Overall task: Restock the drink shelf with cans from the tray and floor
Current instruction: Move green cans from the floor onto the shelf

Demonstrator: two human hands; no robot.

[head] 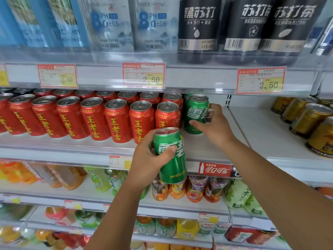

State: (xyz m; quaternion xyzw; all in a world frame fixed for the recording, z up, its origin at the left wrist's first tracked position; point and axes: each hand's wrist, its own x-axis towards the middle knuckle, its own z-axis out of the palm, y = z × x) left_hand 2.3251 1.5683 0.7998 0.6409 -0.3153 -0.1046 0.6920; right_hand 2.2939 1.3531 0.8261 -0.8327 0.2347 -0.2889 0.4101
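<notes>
Your right hand wraps the shelved green can; left hand clenches another can mid-body; smooth, rigid, probably slippery; grip the middle.

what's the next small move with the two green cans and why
Probably let the right hand release the green can on the shelf, which looks set upright beside the red cans. That frees the bare shelf in front for the green can in the left hand, held tilted before the shelf edge.
</notes>
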